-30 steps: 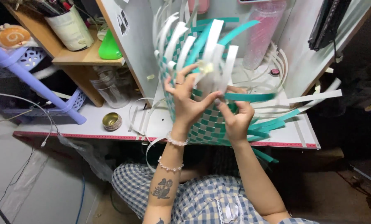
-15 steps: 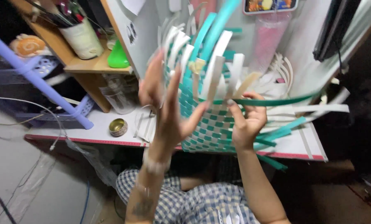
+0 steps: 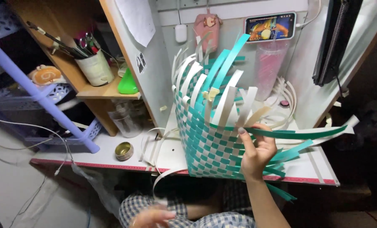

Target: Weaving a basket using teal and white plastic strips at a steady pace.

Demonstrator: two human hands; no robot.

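Basket: half-woven teal-and-white strap basket (image 3: 211, 143) stands centre frame on the white desk (image 3: 171, 154)
Right hand: right hand (image 3: 256, 152) fingers closed on its loose teal strap (image 3: 298, 134)
Left hand: left hand (image 3: 151, 217) blurred, bottom edge; grip cannot be told
Risk: held one-handed, the basket may tip; upright straps could spring loose
Change: left hand was on the basket earlier; now off it

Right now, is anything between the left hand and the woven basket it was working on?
No object visibly blocks it. The left hand has dropped to the lap, blurred, below the desk edge. The basket stands on the desk above, held by the right hand.
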